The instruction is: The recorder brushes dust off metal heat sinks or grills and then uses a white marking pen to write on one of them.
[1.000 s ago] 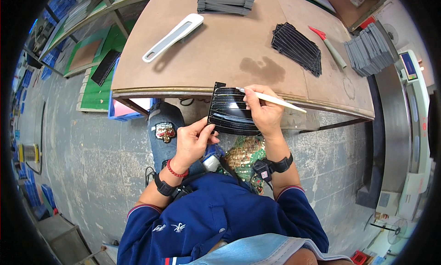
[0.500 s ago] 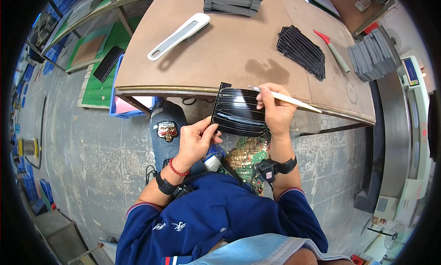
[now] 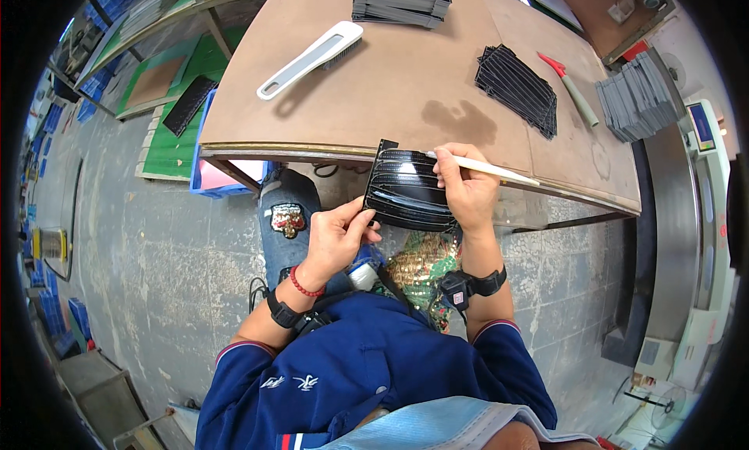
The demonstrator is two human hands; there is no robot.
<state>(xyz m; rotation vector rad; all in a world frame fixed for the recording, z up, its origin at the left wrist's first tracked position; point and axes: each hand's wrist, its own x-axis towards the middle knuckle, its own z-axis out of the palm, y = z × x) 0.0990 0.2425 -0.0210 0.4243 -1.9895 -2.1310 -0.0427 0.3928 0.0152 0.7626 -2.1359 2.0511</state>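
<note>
A glossy black panel [image 3: 409, 192] with pale stitched lines and layered strips is held bent just off the table's near edge. My left hand [image 3: 340, 230] pinches its left edge between thumb and fingers. My right hand [image 3: 470, 186] is closed round a slim white pen-like tool [image 3: 499, 171]. The tool's narrow tip is at the upper part of the panel; whether it touches the surface, I cannot tell. The fingers of my right hand are close to the panel's right side, covering part of it.
On the brown table [image 3: 351, 114] lie a white-and-grey brush [image 3: 308, 62], a fanned pile of black panels [image 3: 516, 89] and a red-tipped tool [image 3: 569, 89]. A stack of dark panels [image 3: 399, 3] stands farther back, grey pieces [image 3: 636, 97] at right. A blue crate [image 3: 226, 186] sits below left.
My right hand and the white tool have shifted slightly left and down over the panel. The left hand keeps its pinch. The whole view has moved a little.
</note>
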